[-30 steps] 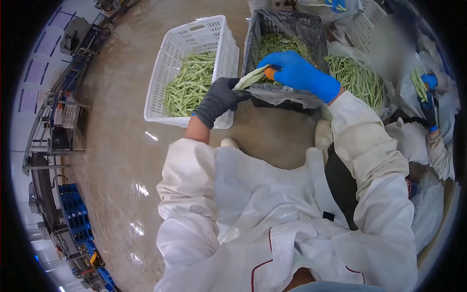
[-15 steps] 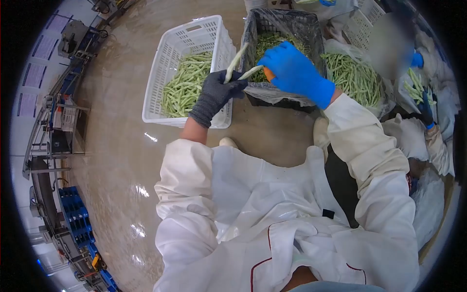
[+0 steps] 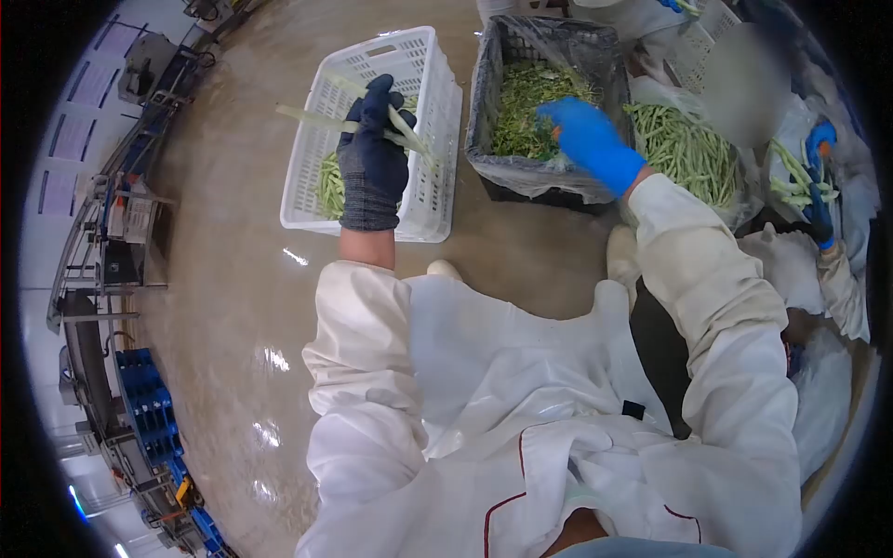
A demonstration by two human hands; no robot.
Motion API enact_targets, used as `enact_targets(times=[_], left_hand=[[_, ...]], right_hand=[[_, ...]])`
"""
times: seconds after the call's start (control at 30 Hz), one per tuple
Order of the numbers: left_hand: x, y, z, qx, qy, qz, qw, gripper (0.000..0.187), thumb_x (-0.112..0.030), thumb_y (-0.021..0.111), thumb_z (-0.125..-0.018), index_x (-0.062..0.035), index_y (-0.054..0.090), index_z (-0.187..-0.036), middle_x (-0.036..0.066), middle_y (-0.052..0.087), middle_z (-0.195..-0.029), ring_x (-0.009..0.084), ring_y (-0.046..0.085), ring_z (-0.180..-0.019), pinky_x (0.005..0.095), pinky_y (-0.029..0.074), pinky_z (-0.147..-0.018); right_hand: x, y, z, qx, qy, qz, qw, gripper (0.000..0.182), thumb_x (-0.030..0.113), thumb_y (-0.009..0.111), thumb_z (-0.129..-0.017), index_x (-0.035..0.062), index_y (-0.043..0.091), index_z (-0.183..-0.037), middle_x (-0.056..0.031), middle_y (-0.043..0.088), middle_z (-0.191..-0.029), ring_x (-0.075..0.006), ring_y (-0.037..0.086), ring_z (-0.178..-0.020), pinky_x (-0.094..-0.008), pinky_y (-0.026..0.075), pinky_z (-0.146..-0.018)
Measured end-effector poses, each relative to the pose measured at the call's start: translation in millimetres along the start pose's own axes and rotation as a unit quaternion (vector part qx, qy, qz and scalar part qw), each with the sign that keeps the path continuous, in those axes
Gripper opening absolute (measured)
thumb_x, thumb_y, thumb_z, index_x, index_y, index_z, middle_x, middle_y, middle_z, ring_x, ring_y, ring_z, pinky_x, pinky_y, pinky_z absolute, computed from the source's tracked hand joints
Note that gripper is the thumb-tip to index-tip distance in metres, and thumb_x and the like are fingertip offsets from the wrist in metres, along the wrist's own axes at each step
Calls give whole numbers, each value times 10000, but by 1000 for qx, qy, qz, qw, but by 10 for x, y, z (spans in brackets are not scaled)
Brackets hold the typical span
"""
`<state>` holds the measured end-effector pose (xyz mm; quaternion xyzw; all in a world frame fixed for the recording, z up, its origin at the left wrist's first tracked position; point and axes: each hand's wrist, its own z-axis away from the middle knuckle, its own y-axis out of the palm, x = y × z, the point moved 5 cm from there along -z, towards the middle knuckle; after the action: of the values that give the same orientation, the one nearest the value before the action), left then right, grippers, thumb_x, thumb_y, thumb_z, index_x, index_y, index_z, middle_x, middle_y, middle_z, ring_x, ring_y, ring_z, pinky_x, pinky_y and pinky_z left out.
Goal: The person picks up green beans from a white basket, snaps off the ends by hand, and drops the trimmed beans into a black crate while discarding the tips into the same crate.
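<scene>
My left hand (image 3: 374,158), in a dark grey glove, is over the white crate (image 3: 445,158). Its fingers are closed around a few long pale green beans (image 3: 312,117), which stick out on both sides. More green beans (image 3: 330,189) lie in the crate below, partly hidden by the hand. My right hand (image 3: 595,144), in a blue glove, hangs above the black crate (image 3: 476,116). Its fingers are curled round a small orange object (image 3: 556,133), mostly hidden, whose kind I cannot make out. Green trimmings (image 3: 530,88) fill that plastic-lined crate.
To the right, a plastic-lined container holds a heap of green beans (image 3: 684,149). Beyond it, a co-worker's gloved hands (image 3: 819,186) hold beans. The floor (image 3: 223,307) looks wet. Machinery and blue pallets (image 3: 149,409) stand along the left wall.
My left hand has moved left and up over the white crate with the beans. My right hand has drawn apart from it, slightly right and down, over the black crate.
</scene>
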<state>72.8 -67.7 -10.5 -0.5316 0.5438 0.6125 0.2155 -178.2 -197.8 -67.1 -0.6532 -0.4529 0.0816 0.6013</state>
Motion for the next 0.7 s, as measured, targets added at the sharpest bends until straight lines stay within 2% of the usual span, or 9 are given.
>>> enact_targets(times=[0.03,0.13,0.17,0.23,0.33,0.43,0.47,0.53,0.7], left_hand=[[-19,-24,3,-9,-1,30,1000,335,-196,578,-953,-77,564,-1266,74,589,-1034,156,581,-902,296,502,-844],[20,-3,20,-18,-19,88,996,353,-220,572,-956,-84,549,-1281,69,598,-1053,166,581,-928,320,500,-872],[47,17,22,-6,-25,111,993,355,-227,565,-959,-85,545,-1284,67,599,-1061,172,583,-934,331,497,-887],[116,64,23,18,-39,157,987,358,-241,552,-966,-86,539,-1289,64,601,-1077,184,587,-946,351,492,-915],[198,215,46,51,-54,201,977,358,-252,531,-976,-83,530,-1292,57,603,-1105,203,593,-1001,383,467,-977],[218,336,91,48,-44,186,980,381,-274,529,-975,-76,516,-1300,78,601,-1175,223,587,-1089,408,441,-1028],[241,338,83,27,-43,163,985,408,-301,521,-979,-66,497,-1312,101,577,-1258,243,556,-1174,434,417,-1059],[281,348,84,14,-40,162,986,420,-314,519,-979,-62,492,-1315,116,560,-1290,257,544,-1193,443,413,-1062],[363,407,119,13,-62,184,981,419,-308,513,-983,-30,491,-1296,164,552,-1279,284,551,-1175,449,429,-1036]], right_hand=[[-115,7,7,-69,-7,20,997,274,106,621,-797,100,692,-1062,-207,667,-1011,-393,634,-917,-466,517,-773],[142,-237,-54,-154,-56,41,986,328,81,624,-788,106,682,-1110,-188,671,-1007,-356,641,-934,-439,521,-808],[243,-241,-74,-96,-47,-64,992,344,77,622,-789,108,677,-1127,-178,675,-1008,-329,647,-923,-419,521,-814],[521,-187,-42,23,-26,-269,963,377,67,617,-790,114,668,-1161,-158,683,-1010,-277,658,-901,-379,521,-826],[852,-81,7,81,-77,-372,922,388,67,616,-791,115,669,-1173,-132,692,-1024,-196,654,-840,-319,518,-815],[918,157,-8,110,-87,-453,880,351,98,635,-805,114,680,-1153,-109,695,-1057,-157,646,-822,-296,515,-797],[956,109,4,105,-77,-427,895,338,94,637,-817,103,677,-1153,-98,689,-1034,-155,641,-830,-297,512,-794],[1066,-68,76,95,-59,-373,921,311,85,640,-842,82,672,-1151,-76,677,-987,-149,631,-847,-301,505,-787],[1107,-144,100,-31,-180,-258,949,274,133,659,-821,80,684,-1088,-124,666,-947,-271,646,-842,-356,510,-756]])
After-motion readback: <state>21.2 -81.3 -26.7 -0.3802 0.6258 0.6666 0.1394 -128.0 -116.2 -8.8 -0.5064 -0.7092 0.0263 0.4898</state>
